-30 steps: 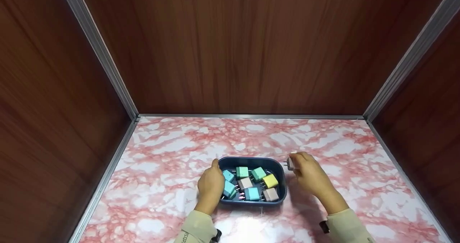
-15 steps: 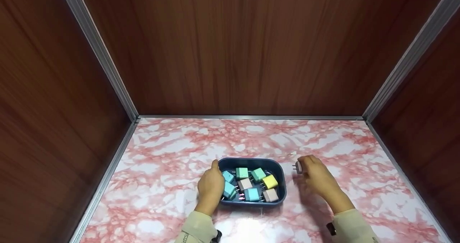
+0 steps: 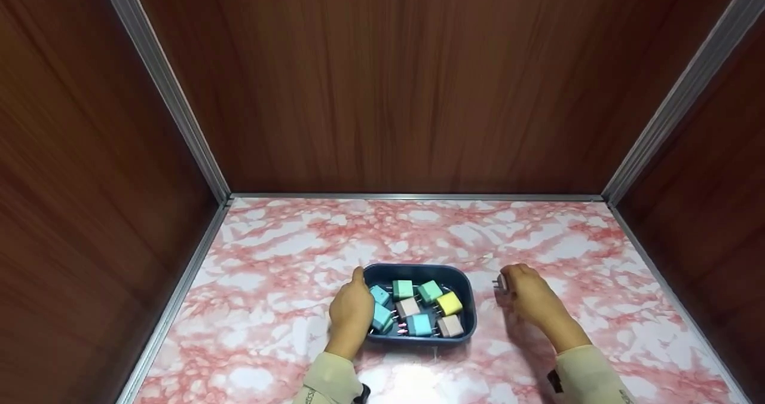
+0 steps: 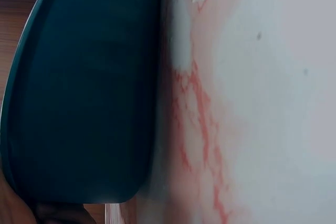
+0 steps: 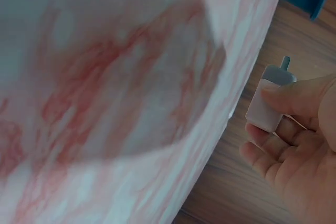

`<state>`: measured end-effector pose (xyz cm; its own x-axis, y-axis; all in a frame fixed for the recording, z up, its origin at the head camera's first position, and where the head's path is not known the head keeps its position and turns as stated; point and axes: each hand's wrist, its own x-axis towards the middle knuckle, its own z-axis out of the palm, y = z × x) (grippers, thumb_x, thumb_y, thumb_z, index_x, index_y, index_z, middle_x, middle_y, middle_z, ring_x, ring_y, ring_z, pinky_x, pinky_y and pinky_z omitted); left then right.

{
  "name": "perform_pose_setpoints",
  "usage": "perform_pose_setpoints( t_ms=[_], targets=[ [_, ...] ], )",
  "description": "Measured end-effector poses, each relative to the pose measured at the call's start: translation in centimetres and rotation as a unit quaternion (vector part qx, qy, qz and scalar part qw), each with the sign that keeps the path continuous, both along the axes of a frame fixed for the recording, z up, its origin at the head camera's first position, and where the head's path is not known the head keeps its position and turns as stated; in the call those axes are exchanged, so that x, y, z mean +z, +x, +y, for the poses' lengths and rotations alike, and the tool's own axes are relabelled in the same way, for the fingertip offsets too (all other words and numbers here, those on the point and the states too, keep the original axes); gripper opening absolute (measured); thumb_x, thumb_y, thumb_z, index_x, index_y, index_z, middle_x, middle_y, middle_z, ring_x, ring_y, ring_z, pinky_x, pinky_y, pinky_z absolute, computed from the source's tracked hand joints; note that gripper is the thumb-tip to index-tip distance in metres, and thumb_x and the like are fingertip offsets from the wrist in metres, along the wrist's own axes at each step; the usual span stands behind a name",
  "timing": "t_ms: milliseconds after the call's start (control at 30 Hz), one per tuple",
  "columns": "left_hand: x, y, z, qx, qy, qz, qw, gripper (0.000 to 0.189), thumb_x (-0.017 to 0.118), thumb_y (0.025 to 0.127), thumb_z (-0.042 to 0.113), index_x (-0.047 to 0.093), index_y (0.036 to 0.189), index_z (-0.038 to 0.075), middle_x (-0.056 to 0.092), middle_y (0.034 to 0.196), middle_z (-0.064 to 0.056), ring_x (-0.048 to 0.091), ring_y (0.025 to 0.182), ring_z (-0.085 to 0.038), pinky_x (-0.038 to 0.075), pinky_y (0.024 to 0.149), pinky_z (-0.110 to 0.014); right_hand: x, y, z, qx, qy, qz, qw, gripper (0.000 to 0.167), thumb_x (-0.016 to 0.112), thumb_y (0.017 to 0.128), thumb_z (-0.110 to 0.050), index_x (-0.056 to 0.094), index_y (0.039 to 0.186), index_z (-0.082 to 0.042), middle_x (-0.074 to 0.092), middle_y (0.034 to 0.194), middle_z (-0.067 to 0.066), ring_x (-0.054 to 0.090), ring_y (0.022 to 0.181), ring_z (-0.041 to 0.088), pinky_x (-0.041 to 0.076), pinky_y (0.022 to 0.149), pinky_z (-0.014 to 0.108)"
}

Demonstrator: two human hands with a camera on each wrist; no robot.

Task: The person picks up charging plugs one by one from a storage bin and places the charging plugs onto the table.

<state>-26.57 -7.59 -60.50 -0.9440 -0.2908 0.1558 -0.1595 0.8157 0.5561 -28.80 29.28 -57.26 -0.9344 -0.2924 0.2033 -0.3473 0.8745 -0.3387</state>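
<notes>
In the head view a dark blue plastic bin [image 3: 418,338] stands on the table with several plug-in chargers in it: green ones, blue ones, a yellow charger [image 3: 449,303] and pale pink ones. My left hand [image 3: 351,311] grips the bin's left end; in the left wrist view the bin wall [image 4: 79,87] hides most of that hand. To the right of the bin, my right hand [image 3: 532,296] pinches a pale pink charger [image 5: 266,103] between thumb and fingers, raised above the table. Its prongs point left, toward the bin.
The table [image 3: 281,260] has a red and white marbled top. Brown wood-grain panels [image 3: 382,81] with metal edge strips enclose it at the back and on both sides. A bright patch of light lies in front of the bin.
My right hand has moved right, away from the bin, and slightly toward me, carrying the pale pink charger. My left hand and the bin have stayed about where they were.
</notes>
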Motion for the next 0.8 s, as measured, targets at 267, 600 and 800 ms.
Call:
perform_pose_setpoints(
  t_ms=[267, 600, 800],
  targets=[
    [0.3, 0.2, 0.2, 0.004, -0.002, -0.01, 0.9999, 0.039, 0.045, 0.104, 0.016, 0.06, 0.141, 0.018, 0.072, 0.085, -0.013, 0.069, 0.074, -0.032, 0.052, 0.06, -0.051, -0.9, 0.0, 0.4, 0.008, 0.013, 0.004, 0.9999, 0.049, 0.07, 0.075, 0.015, 0.06, 0.122, 0.003, 0.061, 0.116, 0.018, 0.06, 0.109, 0.039, 0.05, 0.09, 0.053],
    [0.2, 0.0, 0.1, 0.006, 0.006, -0.013, 0.9999, 0.04, 0.044, 0.105, 0.018, 0.059, 0.142, 0.02, 0.071, 0.082, -0.011, 0.068, 0.072, -0.03, 0.05, 0.058, -0.049, -1.2, -0.1, 0.5, -0.002, 0.018, -0.019, 0.9996, 0.047, 0.062, 0.079, 0.018, 0.059, 0.124, 0.004, 0.06, 0.119, 0.02, 0.06, 0.111, 0.041, 0.05, 0.092, 0.054],
    [0.2, 0.2, 0.0, 0.003, 0.01, -0.011, 0.9999, 0.039, 0.043, 0.106, 0.02, 0.059, 0.142, 0.019, 0.069, 0.079, -0.01, 0.067, 0.069, -0.03, 0.049, 0.057, -0.048, -1.7, -0.1, 0.5, 0.011, 0.022, 0.002, 0.9997, 0.035, 0.062, 0.087, 0.013, 0.06, 0.12, 0.006, 0.061, 0.115, 0.021, 0.061, 0.109, 0.042, 0.051, 0.093, 0.055]
  ],
)
